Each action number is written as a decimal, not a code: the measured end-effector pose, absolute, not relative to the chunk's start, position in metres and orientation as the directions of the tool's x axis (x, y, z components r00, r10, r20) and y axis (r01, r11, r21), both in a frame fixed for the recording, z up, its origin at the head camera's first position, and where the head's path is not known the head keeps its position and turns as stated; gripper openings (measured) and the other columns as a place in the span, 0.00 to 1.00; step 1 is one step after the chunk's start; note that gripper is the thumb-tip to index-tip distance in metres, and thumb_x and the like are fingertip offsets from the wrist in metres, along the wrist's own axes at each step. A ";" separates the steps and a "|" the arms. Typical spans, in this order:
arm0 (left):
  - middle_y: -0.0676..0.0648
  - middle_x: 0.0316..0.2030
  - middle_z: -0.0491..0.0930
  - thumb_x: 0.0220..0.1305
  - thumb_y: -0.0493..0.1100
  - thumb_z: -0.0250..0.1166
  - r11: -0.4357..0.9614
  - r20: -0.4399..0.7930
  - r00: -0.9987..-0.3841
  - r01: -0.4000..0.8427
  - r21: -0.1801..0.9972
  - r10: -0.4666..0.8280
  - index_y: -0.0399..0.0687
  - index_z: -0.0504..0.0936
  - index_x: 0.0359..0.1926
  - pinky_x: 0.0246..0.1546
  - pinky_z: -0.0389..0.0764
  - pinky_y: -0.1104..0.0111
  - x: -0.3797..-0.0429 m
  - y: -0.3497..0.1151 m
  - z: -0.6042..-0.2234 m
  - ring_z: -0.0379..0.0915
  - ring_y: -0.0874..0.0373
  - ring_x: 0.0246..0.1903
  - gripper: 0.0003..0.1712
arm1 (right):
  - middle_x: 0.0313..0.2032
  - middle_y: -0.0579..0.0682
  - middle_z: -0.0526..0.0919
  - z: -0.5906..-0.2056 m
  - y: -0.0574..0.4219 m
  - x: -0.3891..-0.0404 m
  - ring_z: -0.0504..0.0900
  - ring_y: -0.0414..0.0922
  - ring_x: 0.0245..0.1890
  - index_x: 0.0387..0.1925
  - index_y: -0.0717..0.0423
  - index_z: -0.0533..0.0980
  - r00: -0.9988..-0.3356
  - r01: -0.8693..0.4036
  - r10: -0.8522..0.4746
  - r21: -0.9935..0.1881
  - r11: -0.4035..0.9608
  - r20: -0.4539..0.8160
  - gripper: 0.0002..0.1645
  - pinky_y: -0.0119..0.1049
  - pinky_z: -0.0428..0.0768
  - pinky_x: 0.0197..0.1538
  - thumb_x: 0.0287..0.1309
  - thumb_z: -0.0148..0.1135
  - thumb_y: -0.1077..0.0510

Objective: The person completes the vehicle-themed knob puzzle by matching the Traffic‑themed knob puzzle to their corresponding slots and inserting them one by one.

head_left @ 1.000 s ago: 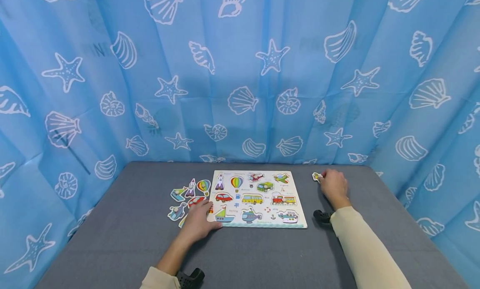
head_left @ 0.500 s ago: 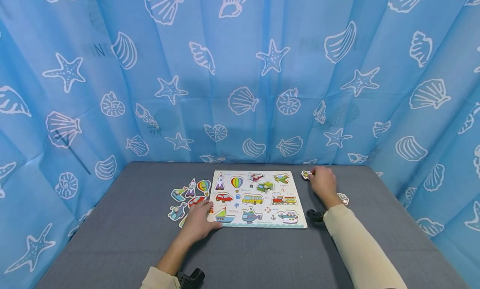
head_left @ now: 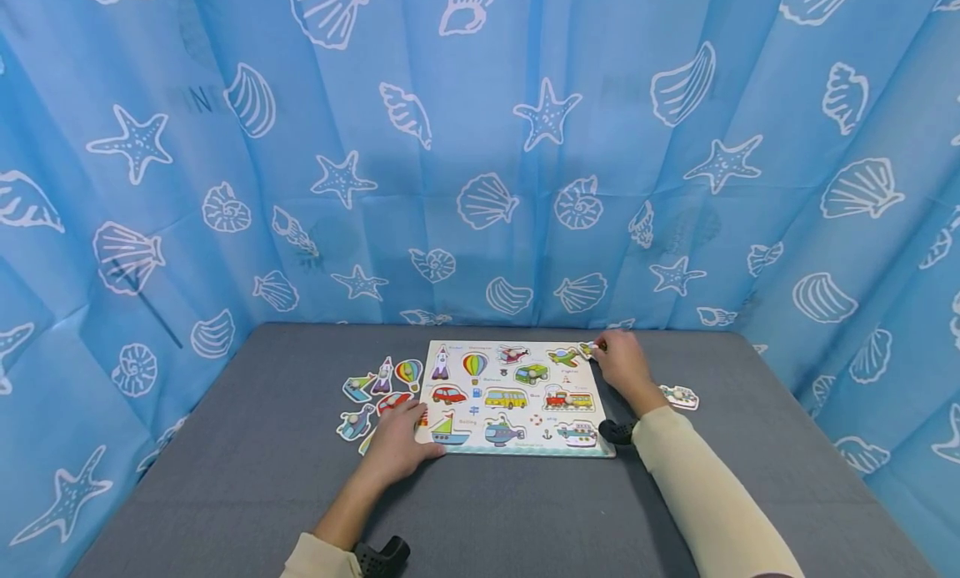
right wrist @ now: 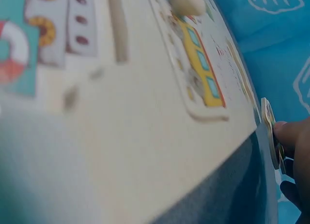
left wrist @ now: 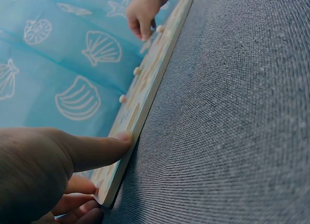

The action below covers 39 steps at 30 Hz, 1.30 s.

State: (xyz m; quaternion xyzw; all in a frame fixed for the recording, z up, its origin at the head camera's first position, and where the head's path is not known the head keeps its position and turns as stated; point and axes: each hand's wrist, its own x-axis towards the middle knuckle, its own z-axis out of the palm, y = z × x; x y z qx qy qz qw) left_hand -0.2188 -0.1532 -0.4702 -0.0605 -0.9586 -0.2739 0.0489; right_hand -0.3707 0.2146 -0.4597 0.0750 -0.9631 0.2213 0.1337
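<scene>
My left hand (head_left: 395, 443) grips the near left corner of the wooden puzzle board (head_left: 536, 438), thumb along the front edge and fingers at the side. In the left wrist view the thumb (left wrist: 104, 150) presses the board's edge. My right hand (head_left: 626, 363) pinches a small yellow-green puzzle piece (head_left: 587, 350) at the board's far right corner, beside the green plane picture (head_left: 562, 358). The right wrist view shows that piece (right wrist: 270, 129) tilted on edge between thumb and fingers; its face is mostly hidden. Pegged train (head_left: 567, 399) and ship (head_left: 576, 434) pieces lie on the board.
Several loose pieces lie left of the board, including a balloon (head_left: 408, 373), a rocket (head_left: 382, 376) and a red car (head_left: 393, 403) partly behind my left hand. Another pegged piece (head_left: 680, 397) lies right of my right forearm. A blue shell-print curtain (head_left: 480, 253) borders the grey table (head_left: 510, 520).
My right hand has carried its piece leftward, from the table right of the board to the board's far right corner. The piece behind the forearm has come into view. The left hand stays put.
</scene>
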 end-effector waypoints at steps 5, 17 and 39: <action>0.34 0.60 0.71 0.46 0.49 0.79 0.843 0.119 -0.989 0.141 0.518 0.093 0.32 0.76 0.59 0.57 0.67 0.48 -0.219 -0.153 -0.469 0.63 0.36 0.59 0.42 | 0.40 0.62 0.80 -0.461 0.208 -0.370 0.74 0.60 0.46 0.42 0.67 0.79 -0.948 -0.241 -0.120 -0.415 0.877 0.296 0.10 0.54 0.72 0.46 0.65 0.60 0.62; 0.34 0.59 0.71 0.46 0.49 0.79 0.841 0.123 -0.988 0.147 0.520 0.096 0.31 0.76 0.58 0.57 0.67 0.48 -0.217 -0.154 -0.468 0.64 0.36 0.59 0.41 | 0.40 0.58 0.79 -0.462 0.190 -0.372 0.74 0.57 0.45 0.37 0.62 0.80 -0.945 -0.280 -0.179 -0.398 0.874 0.273 0.06 0.52 0.73 0.46 0.63 0.61 0.62; 0.34 0.59 0.71 0.45 0.49 0.79 0.843 0.113 -0.990 0.131 0.522 0.084 0.31 0.76 0.59 0.56 0.67 0.48 -0.218 -0.152 -0.467 0.64 0.36 0.59 0.42 | 0.39 0.56 0.79 -0.465 0.174 -0.374 0.74 0.54 0.43 0.37 0.60 0.80 -0.954 -0.261 -0.166 -0.413 0.873 0.252 0.05 0.50 0.73 0.45 0.63 0.63 0.60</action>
